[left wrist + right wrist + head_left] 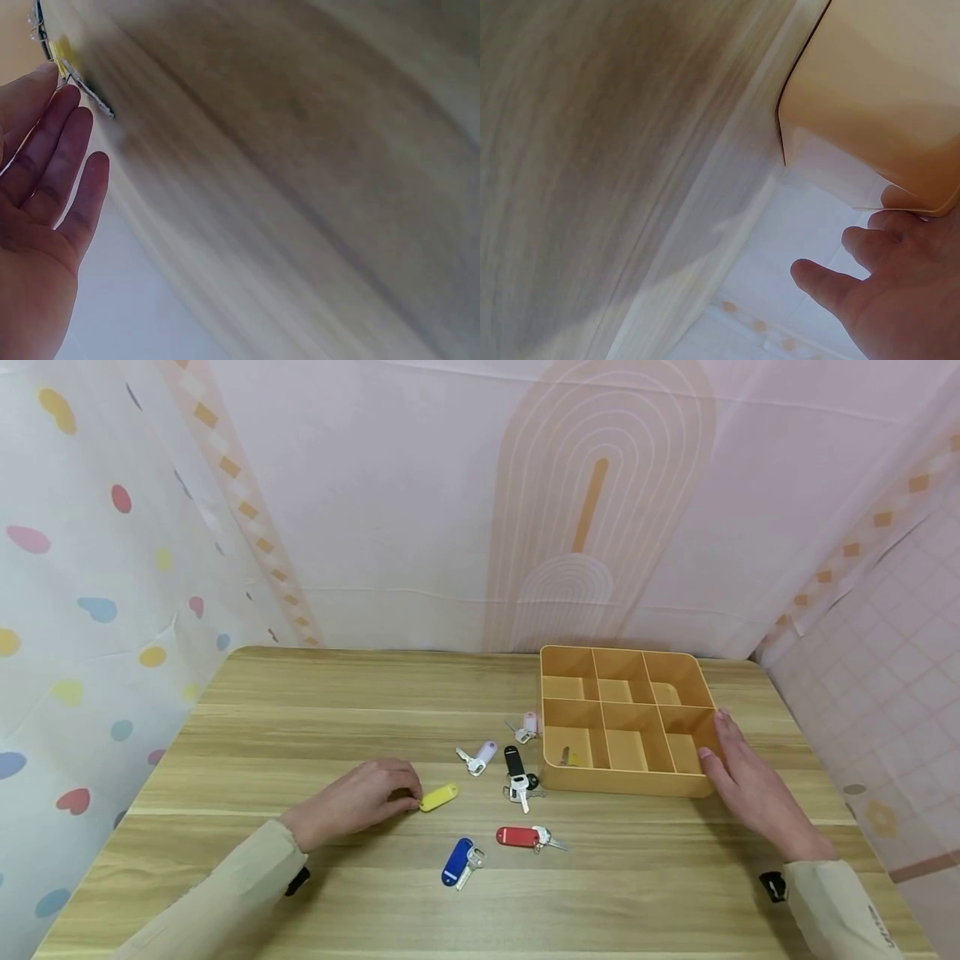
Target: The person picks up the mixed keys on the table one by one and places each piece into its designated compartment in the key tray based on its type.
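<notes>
My left hand [367, 802] pinches a yellow key tag [438, 797] at its near end, between thumb and fingertips. In the left wrist view a key [91, 97] sticks out from the yellow tag past the fingertips. My right hand [753, 789] holds the right wall of an orange divided box [630, 782], thumb over the rim and fingers along the outside. In the right wrist view those fingers [877, 247] lie against the box's side, and the thumb is out of sight. A key [566, 756] with a bit of yellow lies in the front left compartment.
Keys with tags lie between the hands: lilac [486, 752], black [514, 762], red [517, 837] and blue [456, 860]. A pink-tagged key [530, 722] sits close by the box's left wall. Patterned curtains [405, 510] stand behind the wooden table [337, 710] and at its sides.
</notes>
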A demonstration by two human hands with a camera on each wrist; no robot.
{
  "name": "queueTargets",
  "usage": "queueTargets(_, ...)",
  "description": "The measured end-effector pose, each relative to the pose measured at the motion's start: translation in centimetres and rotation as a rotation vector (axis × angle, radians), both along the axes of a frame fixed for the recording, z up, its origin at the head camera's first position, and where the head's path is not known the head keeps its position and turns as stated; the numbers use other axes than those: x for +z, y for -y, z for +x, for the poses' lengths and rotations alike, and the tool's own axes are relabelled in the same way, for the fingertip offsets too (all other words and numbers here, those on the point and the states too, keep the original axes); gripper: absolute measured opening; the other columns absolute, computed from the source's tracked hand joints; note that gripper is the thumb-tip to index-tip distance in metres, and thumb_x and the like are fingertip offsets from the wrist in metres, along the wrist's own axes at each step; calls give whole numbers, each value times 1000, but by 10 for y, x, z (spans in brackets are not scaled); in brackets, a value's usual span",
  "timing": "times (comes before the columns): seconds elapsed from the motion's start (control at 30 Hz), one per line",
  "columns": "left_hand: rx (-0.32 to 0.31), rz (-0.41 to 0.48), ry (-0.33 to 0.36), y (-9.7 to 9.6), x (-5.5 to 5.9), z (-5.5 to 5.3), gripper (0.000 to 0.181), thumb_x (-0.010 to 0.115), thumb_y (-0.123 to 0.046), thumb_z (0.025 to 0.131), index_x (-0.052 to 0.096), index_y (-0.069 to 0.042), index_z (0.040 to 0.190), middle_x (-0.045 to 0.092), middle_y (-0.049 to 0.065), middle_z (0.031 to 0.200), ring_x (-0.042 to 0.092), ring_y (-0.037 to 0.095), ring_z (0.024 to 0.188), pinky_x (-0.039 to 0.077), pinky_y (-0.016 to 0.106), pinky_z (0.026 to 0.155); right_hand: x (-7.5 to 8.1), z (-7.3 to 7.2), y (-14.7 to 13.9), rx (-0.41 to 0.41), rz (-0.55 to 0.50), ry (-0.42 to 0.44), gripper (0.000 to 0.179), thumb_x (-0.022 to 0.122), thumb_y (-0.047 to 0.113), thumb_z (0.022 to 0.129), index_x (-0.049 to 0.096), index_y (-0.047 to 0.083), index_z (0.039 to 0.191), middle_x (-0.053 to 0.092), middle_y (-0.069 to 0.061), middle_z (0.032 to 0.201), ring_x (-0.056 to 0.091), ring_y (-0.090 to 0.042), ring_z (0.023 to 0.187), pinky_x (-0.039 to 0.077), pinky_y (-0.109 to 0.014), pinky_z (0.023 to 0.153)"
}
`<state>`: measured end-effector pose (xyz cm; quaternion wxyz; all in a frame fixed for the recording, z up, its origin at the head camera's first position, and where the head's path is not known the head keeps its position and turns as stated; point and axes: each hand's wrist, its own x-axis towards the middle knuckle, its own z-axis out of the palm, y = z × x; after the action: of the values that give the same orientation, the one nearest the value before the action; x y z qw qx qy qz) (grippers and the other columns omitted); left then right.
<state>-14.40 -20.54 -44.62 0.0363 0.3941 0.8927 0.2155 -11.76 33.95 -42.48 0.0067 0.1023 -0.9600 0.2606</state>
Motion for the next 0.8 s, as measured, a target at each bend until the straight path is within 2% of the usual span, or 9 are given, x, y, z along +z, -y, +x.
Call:
queueTargets(0.2, 11, 21, 1, 2, 6, 2, 6, 76, -12, 95, 77, -18, 97, 72, -10, 97, 65, 4, 89, 60, 30, 81, -1, -1, 0, 7, 3, -12, 70, 34, 36, 114, 2, -1, 164, 2, -27, 169, 8, -46, 155, 9, -59, 125)
queueTargets(0.8, 11, 29, -16, -2, 27, 9, 6, 73, -15, 98, 77, -18, 100, 73, -9, 101, 67, 3, 91, 60, 31, 82, 1, 0, 1, 0, -7, 1, 70, 34, 36, 114, 1, 0, 164, 2, -27, 169, 8, -47, 155, 11, -64, 123)
